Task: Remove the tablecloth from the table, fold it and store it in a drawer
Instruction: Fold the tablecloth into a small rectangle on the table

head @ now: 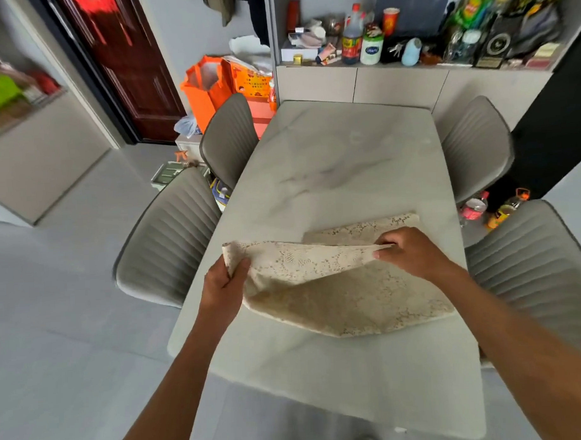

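Observation:
A beige lace tablecloth point(344, 290), folded down to a small bundle, lies on the near half of the pale marble table point(340, 165). My left hand point(224, 288) grips its lifted left corner, held a little above the tabletop. My right hand point(412, 251) pinches the top layer's edge on the right, so that layer stretches between both hands over the lower layers. A lower layer shows behind my right hand. No drawer is plainly in view; flat cabinet fronts point(399, 84) run along the wall behind the table.
Four grey ribbed chairs surround the table, two on the left point(171, 237) and two on the right point(534, 270). Orange bags point(208, 87) and boxes sit on the floor at the back left. A cluttered shelf point(408, 34) of bottles is above the cabinets. Bottles point(499, 209) stand on the floor at right.

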